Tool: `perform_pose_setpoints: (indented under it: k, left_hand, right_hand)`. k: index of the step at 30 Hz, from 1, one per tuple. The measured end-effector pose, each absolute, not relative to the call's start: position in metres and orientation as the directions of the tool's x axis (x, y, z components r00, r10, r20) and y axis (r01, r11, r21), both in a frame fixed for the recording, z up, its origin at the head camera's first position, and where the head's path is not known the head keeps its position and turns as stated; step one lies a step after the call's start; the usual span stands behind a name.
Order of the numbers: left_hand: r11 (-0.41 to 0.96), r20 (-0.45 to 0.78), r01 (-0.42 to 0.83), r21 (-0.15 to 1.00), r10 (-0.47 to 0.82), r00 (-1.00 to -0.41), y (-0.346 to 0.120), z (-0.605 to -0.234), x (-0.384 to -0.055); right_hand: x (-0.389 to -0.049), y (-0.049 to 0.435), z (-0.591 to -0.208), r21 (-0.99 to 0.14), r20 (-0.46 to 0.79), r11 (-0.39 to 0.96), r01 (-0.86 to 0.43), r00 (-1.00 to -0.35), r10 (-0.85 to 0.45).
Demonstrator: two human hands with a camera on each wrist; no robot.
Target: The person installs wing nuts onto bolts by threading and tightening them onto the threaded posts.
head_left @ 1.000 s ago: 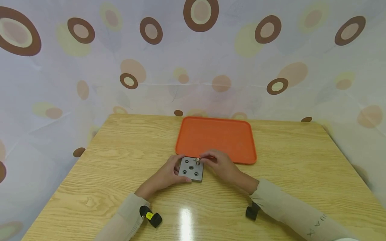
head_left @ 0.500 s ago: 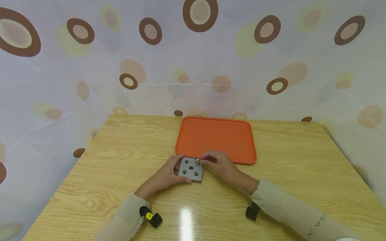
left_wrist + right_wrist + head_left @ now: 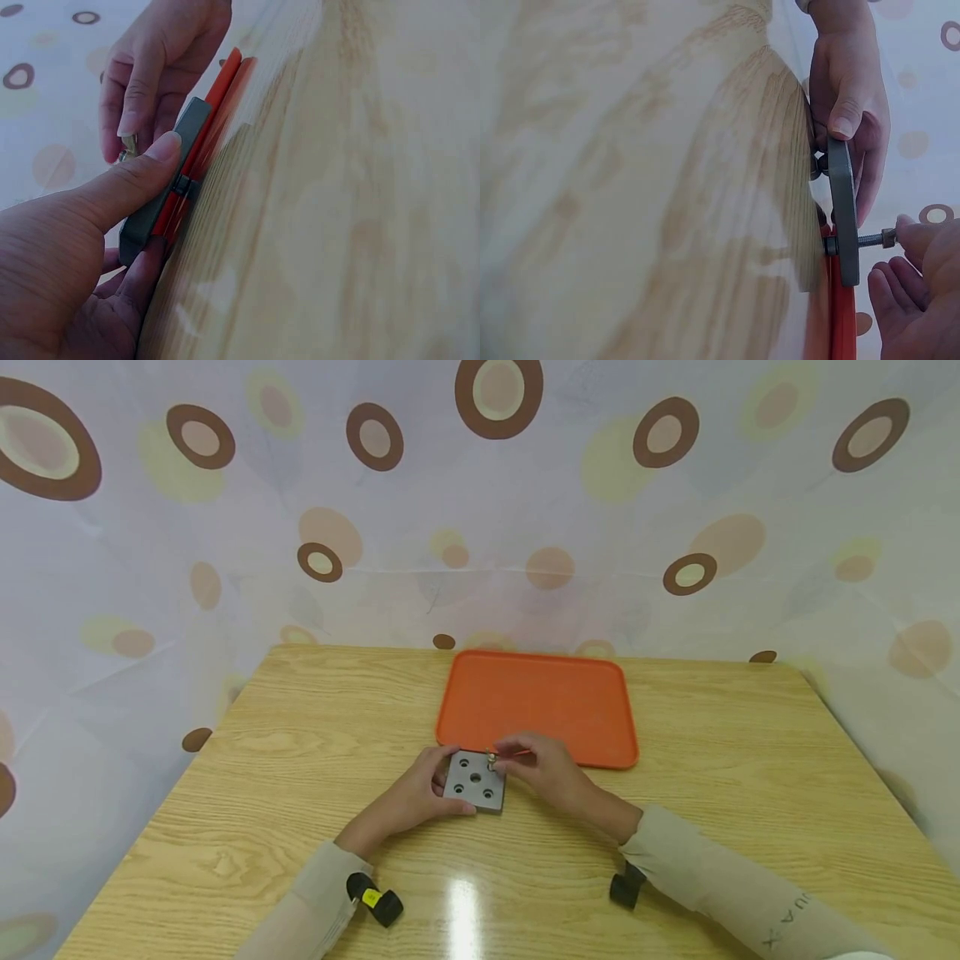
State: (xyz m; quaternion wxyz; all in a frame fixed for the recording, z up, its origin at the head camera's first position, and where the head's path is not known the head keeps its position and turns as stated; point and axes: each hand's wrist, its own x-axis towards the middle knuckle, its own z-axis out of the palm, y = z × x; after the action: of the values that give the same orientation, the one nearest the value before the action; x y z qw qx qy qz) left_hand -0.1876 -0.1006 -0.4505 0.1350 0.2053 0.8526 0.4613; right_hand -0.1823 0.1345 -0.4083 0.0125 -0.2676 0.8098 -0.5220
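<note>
A square grey metal plate (image 3: 474, 795) with several round holes sits just in front of the orange tray. My left hand (image 3: 418, 791) grips the plate's left side, thumb at the near edge and fingers at the far edge. At the far right hole, a bolt (image 3: 492, 760) stands upright. The fingertips of my right hand (image 3: 551, 772) pinch the bolt's head. In the right wrist view, the threaded bolt shank (image 3: 870, 241) shows between its head and the plate (image 3: 844, 202). Small dark round feet (image 3: 823, 164) show under the plate.
The orange tray (image 3: 540, 702) lies flat behind the plate, towards the back edge of the wooden table (image 3: 330, 710). A patterned curtain (image 3: 480, 527) rises behind the table. Each wrist carries a black camera; the left one (image 3: 375, 899) has a yellow mark.
The right thumb and fingers have shifted slightly around the bolt's head. The left hand and plate stay in place.
</note>
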Motion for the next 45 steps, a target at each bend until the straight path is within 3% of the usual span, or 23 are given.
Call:
perform_pose_setpoints:
  k: [18,30,45]
  left_hand:
    - [0.498,-0.036,0.237,0.834,0.478,-0.878,-0.102,-0.453,-0.19]
    - [0.494,-0.038,0.234,0.837,0.48,-0.876,-0.103,-0.454,-0.19]
    - [0.489,-0.041,0.227,0.842,0.478,-0.877,-0.102,-0.452,-0.189]
  right_hand:
    - [-0.184,0.128,-0.409,-0.829,0.288,0.314,-0.462,-0.835,-0.468]
    - [-0.203,0.135,-0.442,-0.842,0.272,0.309,-0.442,-0.843,-0.464]
    - [-0.192,0.139,-0.426,-0.829,0.306,0.313,-0.464,-0.844,-0.44]
